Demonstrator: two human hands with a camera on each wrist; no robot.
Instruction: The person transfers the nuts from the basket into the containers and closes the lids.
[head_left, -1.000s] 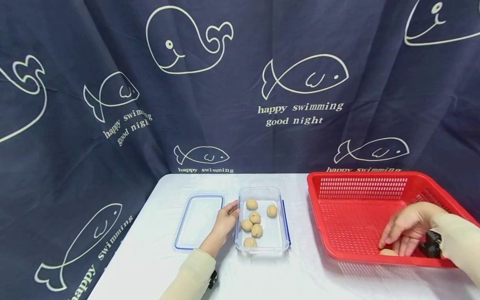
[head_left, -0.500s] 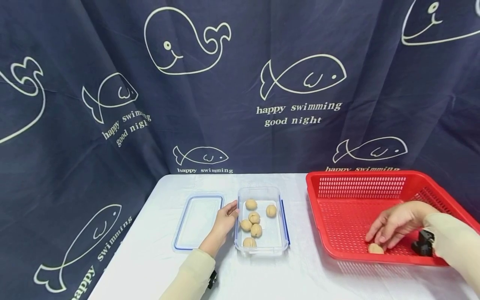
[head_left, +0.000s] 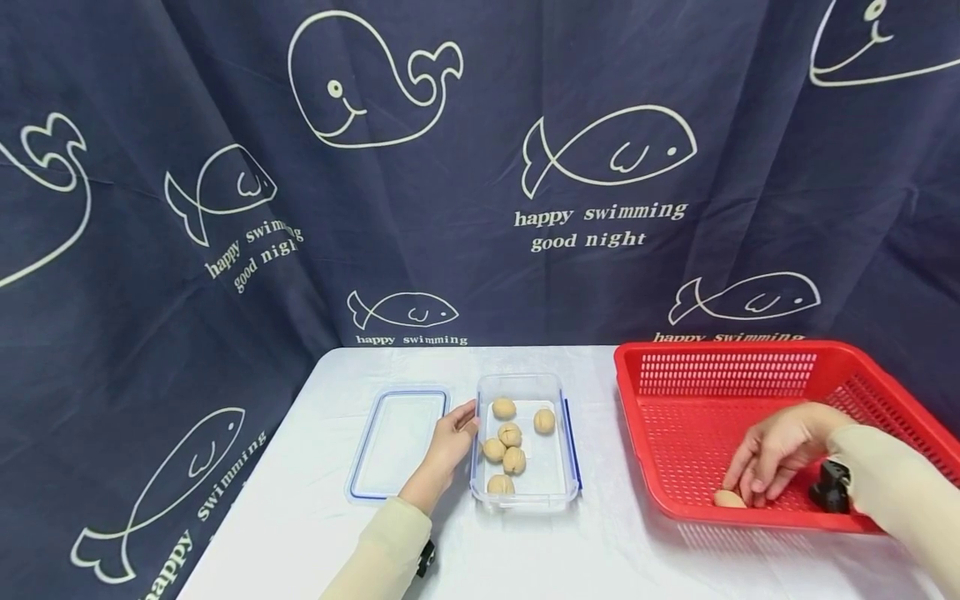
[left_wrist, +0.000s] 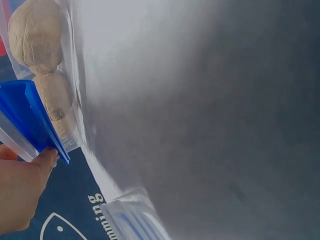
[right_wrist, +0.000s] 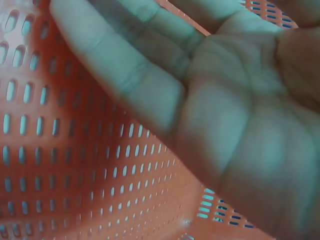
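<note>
In the head view, a clear plastic food container point(head_left: 551, 467) holds several walnuts point(head_left: 513, 460). My left hand point(head_left: 450, 446) is at its left wall; in the left wrist view, the thumb and a finger pinch the container's blue latch flap point(left_wrist: 31, 112). My right hand point(head_left: 780, 450) reaches down into a red basket point(head_left: 660, 467), its fingertips at a walnut point(head_left: 728, 498) near the front wall. In the right wrist view, the fingers point(right_wrist: 125, 75) are fairly straight beside the slotted basket wall, and that walnut is out of sight.
Left of the container, its blue-edged clear lid point(head_left: 397, 446) lies flat on the white-covered table point(head_left: 592, 550). A dark blue curtain point(head_left: 480, 208) with printed fish hangs behind. The basket's raised walls surround the right hand.
My right hand has moved left inside the basket, and the walnut at its fingertips has shifted left along the front wall. The left hand and container have stayed put.
</note>
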